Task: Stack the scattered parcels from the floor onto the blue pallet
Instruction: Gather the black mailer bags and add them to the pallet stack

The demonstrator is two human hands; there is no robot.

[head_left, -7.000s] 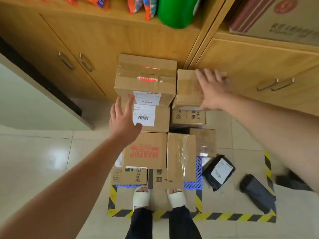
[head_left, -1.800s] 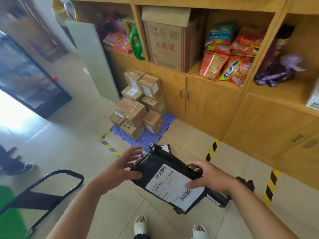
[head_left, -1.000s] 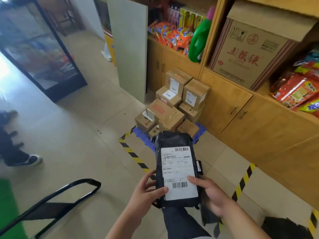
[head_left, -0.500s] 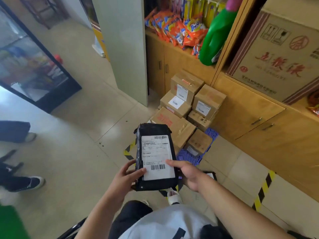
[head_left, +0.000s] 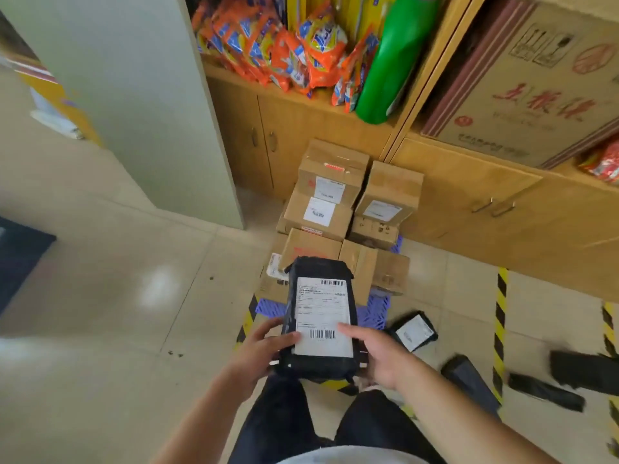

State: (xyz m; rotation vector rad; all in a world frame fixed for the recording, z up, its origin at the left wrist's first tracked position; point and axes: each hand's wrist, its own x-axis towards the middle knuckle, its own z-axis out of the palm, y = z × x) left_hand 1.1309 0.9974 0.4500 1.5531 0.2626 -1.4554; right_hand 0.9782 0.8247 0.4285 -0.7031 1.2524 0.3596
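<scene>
I hold a black plastic parcel [head_left: 321, 316] with a white barcode label in both hands, above the near edge of the blue pallet [head_left: 376, 313]. My left hand [head_left: 258, 354] grips its lower left side with the thumb on top. My right hand [head_left: 375, 356] grips its lower right side, thumb on the label. Several cardboard boxes [head_left: 331, 202] stand stacked on the pallet against the wooden cabinet. More black parcels lie on the floor to the right: one with a label [head_left: 413, 334], another [head_left: 469, 380] beside my right forearm, and two [head_left: 582, 371] farther right.
A wooden cabinet [head_left: 469, 202] with shelves of snack bags, a green bottle [head_left: 395, 58] and a large carton [head_left: 536, 82] rises behind the pallet. A pale green panel [head_left: 134, 95] stands at the left. Yellow-black floor tape [head_left: 499, 323] marks the pallet zone.
I have picked the black parcel off the floor and carried it toward the pallet, turning it label-up and lengthwise. The pallet and boxes now lie directly below the parcel.
</scene>
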